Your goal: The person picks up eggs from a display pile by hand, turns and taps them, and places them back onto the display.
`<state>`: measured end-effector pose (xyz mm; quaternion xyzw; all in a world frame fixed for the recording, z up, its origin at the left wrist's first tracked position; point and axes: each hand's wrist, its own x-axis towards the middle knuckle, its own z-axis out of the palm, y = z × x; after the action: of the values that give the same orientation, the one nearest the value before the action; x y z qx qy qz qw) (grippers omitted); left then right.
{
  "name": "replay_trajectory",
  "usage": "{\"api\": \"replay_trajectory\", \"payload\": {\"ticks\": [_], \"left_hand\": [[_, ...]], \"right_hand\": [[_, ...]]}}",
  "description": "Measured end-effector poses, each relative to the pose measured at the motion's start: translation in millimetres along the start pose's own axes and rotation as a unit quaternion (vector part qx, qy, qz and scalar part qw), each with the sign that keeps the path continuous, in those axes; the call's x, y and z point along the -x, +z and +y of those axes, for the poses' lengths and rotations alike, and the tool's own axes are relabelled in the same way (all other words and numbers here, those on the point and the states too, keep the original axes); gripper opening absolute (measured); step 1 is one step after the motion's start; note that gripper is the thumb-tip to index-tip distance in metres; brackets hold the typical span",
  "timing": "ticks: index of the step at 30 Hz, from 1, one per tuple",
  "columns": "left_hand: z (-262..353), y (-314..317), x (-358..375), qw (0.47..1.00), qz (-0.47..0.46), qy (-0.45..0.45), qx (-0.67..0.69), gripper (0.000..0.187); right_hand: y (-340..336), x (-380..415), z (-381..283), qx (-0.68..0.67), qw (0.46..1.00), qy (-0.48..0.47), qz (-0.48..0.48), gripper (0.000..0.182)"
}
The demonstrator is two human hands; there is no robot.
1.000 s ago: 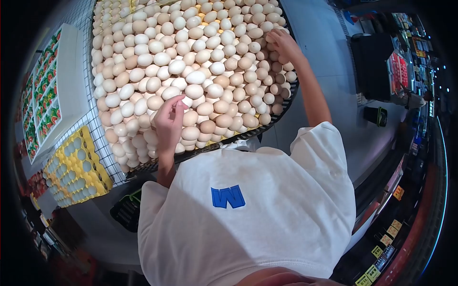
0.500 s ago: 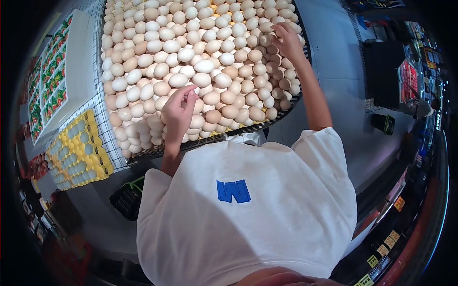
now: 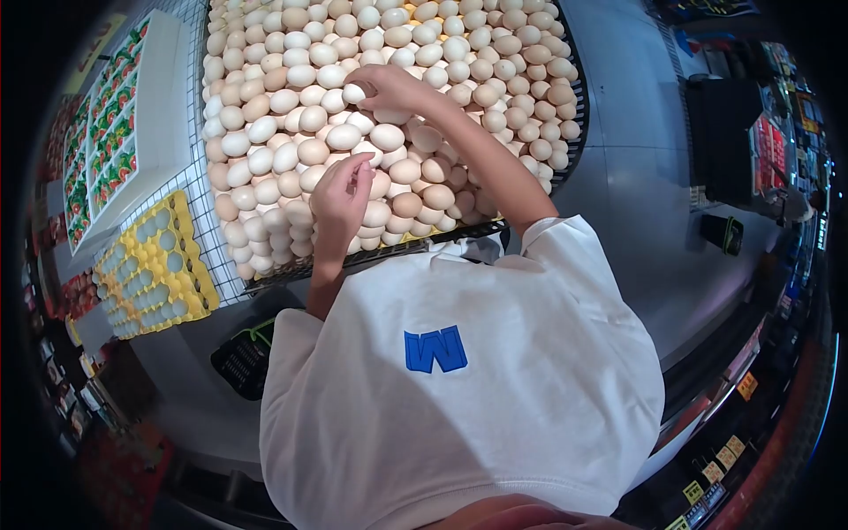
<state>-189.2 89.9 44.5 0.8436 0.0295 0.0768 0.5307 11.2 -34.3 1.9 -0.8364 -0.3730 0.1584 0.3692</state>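
Note:
A wide pile of brown and cream eggs (image 3: 314, 152) fills a black-rimmed bin (image 3: 371, 254) before me. Over the middle of the pile, my right hand (image 3: 389, 90) reaches in from the right, its thumb and fingers closed around a pale egg (image 3: 353, 94). Nearer the front edge hovers my left hand (image 3: 340, 201), fingers curled and the thumb pressed toward the index finger. Whether it holds anything is hidden. Just beyond its fingertips lies a cream egg (image 3: 387, 137).
Left of the bin are a wire mesh surface (image 3: 212, 238), yellow trays (image 3: 181, 256) with pale bluish eggs, and a white case (image 3: 159, 115) of green-and-red packs. A dark basket (image 3: 243, 358) sits below left, another (image 3: 723, 233) at right. Shelves line the far right.
My right hand has swung left from the pile's right side to its middle and closed on an egg there. My left hand stays near the front, still curled. The view has shifted slightly.

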Motion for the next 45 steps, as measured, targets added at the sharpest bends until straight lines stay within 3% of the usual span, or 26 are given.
{"api": "replay_trajectory", "payload": {"ticks": [4,9,13,15,18,27,45], "left_hand": [[1,-7,7,1.0,-0.001,-0.019,0.007,0.018],[2,-8,3,1.0,-0.003,-0.003,0.025,0.018],[19,-9,-2,0.999,-0.006,0.026,0.018,0.017],[25,-8,-5,0.999,-0.007,0.034,0.007,0.016],[21,-3,-6,0.998,-0.019,0.055,-0.013,0.016],[19,-1,2,0.995,-0.019,0.088,-0.036,0.016],[27,-7,9,0.995,-0.036,0.075,-0.046,0.015]], "right_hand": [[-5,13,-6,-0.016,0.998,-0.03,0.054,0.047],[-50,68,9,0.009,0.977,0.034,0.211,0.047],[-99,139,49,0.038,0.946,0.145,0.288,0.048],[-121,169,66,0.137,0.926,0.201,0.287,0.047],[-133,190,86,0.242,0.909,0.212,0.264,0.044],[-136,185,122,0.418,0.877,0.178,0.158,0.046],[-130,194,114,0.43,0.869,0.154,0.192,0.053]]}}
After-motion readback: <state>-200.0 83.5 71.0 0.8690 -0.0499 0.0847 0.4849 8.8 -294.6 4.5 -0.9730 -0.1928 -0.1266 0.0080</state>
